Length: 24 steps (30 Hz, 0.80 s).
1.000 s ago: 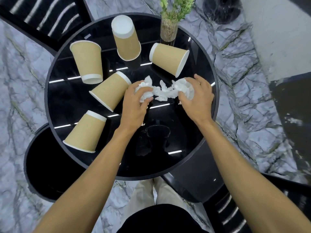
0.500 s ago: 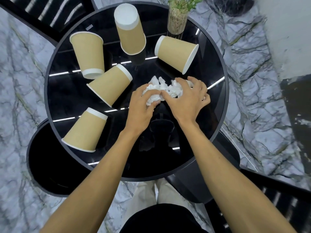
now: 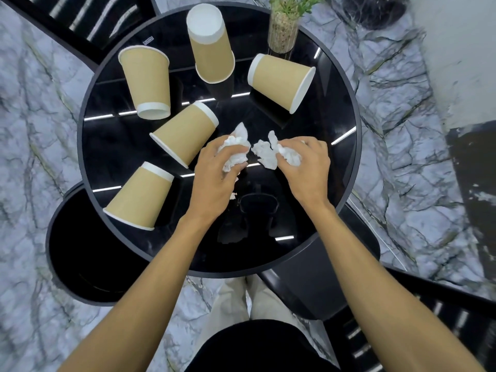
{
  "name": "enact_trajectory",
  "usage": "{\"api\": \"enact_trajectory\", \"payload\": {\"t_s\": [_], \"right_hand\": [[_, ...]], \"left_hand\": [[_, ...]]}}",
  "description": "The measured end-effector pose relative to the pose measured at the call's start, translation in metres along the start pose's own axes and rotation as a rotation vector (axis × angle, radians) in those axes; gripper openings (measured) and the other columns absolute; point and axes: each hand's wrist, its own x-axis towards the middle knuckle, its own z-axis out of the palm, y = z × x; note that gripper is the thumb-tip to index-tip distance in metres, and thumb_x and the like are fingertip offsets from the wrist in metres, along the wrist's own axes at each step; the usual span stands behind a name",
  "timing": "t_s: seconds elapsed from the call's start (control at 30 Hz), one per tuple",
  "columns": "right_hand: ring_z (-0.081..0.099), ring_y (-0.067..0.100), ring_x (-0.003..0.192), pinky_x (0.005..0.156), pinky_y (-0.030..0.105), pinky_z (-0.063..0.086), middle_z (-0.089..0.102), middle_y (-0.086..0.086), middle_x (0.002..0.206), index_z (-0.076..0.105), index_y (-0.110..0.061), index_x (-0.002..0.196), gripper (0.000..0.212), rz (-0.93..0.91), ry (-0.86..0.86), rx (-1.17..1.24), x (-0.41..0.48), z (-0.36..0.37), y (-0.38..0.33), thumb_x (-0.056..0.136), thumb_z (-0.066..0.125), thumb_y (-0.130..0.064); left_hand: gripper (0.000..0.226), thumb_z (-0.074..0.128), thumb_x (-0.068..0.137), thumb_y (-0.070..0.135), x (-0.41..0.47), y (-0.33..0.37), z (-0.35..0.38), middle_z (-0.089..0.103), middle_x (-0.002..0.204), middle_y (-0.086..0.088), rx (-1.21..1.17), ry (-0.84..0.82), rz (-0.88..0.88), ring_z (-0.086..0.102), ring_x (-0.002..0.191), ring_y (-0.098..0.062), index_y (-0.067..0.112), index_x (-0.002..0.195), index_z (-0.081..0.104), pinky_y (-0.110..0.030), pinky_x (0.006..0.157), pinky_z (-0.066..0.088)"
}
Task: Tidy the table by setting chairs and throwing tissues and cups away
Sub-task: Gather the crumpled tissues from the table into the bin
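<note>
White crumpled tissue (image 3: 234,149) in left hand (image 3: 214,178), second wad (image 3: 267,156) in right hand (image 3: 308,169)

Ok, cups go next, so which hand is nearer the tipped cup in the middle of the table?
Left. The left hand, gripping tissue, sits just right of that cup; the right hand is farther right, beyond the left one.

Left grip (image 3: 214,181) clutches one crumpled white tissue wad (image 3: 234,150), right grip (image 3: 308,167) another wad (image 3: 268,155); a tipped tan paper cup (image 3: 185,132) lies just left of the left grip.

The hands, left (image 3: 214,181) and right (image 3: 308,167), have pulled their tissue wads (image 3: 264,154) apart.
</note>
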Motion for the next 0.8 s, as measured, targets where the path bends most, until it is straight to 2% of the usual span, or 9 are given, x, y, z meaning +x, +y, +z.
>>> {"api": "enact_trajectory", "payload": {"t_s": [0.07,0.23,0.3,0.37,0.5,0.67,0.73,0.8], "right_hand": [[0.049,0.017,0.103,0.086,0.007,0.03,0.063,-0.012,0.103,0.075,-0.028,0.1,0.017,-0.01,0.013,-0.006,-0.008,-0.011,0.0,0.083,0.072,-0.024],[0.049,0.014,0.099,0.084,0.013,0.034,0.059,-0.02,0.098,0.074,-0.03,0.096,0.014,-0.059,0.071,-0.019,-0.029,-0.038,-0.003,0.084,0.072,-0.025],[0.049,0.013,0.1,0.084,0.011,0.034,0.059,-0.02,0.098,0.074,-0.03,0.096,0.014,-0.064,0.084,-0.017,-0.036,-0.044,-0.003,0.084,0.072,-0.025],[0.049,0.013,0.101,0.084,0.007,0.034,0.06,-0.019,0.098,0.074,-0.03,0.097,0.014,-0.061,0.092,-0.008,-0.04,-0.046,-0.003,0.084,0.072,-0.026],[0.049,0.014,0.101,0.086,0.015,0.037,0.058,-0.02,0.099,0.074,-0.03,0.098,0.016,-0.061,0.091,0.006,-0.043,-0.043,-0.001,0.083,0.073,-0.025],[0.05,0.015,0.102,0.087,0.012,0.035,0.063,-0.015,0.103,0.074,-0.03,0.101,0.018,-0.078,0.072,0.004,-0.033,-0.029,-0.007,0.084,0.072,-0.027],[0.049,0.016,0.106,0.091,0.021,0.04,0.063,-0.012,0.11,0.073,-0.03,0.106,0.022,-0.105,0.033,0.0,-0.024,-0.021,-0.012,0.084,0.071,-0.028],[0.046,0.017,0.115,0.096,0.032,0.04,0.06,-0.008,0.126,0.07,-0.03,0.114,0.03,-0.13,-0.029,-0.02,-0.016,-0.01,-0.017,0.084,0.07,-0.031]], "left_hand": [[0.027,0.065,0.092,0.018,-0.01,0.004,-0.012,0.052,0.134,0.004,0.025,0.018,0.003,0.047,0.126,-0.013,0.032,0.115,0.068,-0.012,0.1,0.037],[0.027,0.064,0.094,0.021,-0.044,0.004,-0.031,0.049,0.136,0.006,0.128,0.02,0.03,0.044,0.125,-0.012,0.031,0.118,0.066,-0.03,0.106,0.037],[0.026,0.064,0.094,0.023,-0.054,-0.004,-0.028,0.049,0.138,0.0,0.191,-0.013,0.018,0.043,0.124,-0.015,0.027,0.12,0.066,-0.042,0.106,0.038],[0.029,0.065,0.093,0.028,-0.059,-0.012,-0.02,0.046,0.144,-0.002,0.233,-0.057,-0.016,0.04,0.127,-0.017,0.026,0.122,0.064,-0.047,0.108,0.035],[0.041,0.069,0.088,0.04,-0.061,-0.024,0.0,0.038,0.149,-0.002,0.303,-0.067,-0.055,0.031,0.137,-0.019,0.031,0.126,0.058,-0.039,0.108,0.024],[0.029,0.065,0.092,0.025,-0.058,-0.032,0.01,0.045,0.142,0.001,0.316,0.021,-0.027,0.037,0.13,-0.021,0.031,0.12,0.061,-0.034,0.107,0.03],[0.031,0.065,0.091,0.017,-0.059,-0.034,0.01,0.048,0.138,0.0,0.308,0.021,-0.004,0.041,0.126,-0.023,0.031,0.118,0.062,-0.029,0.102,0.032],[0.035,0.065,0.088,0.01,-0.06,-0.037,0.009,0.05,0.135,-0.001,0.302,0.02,0.019,0.043,0.122,-0.023,0.029,0.117,0.063,-0.023,0.1,0.032]]}}
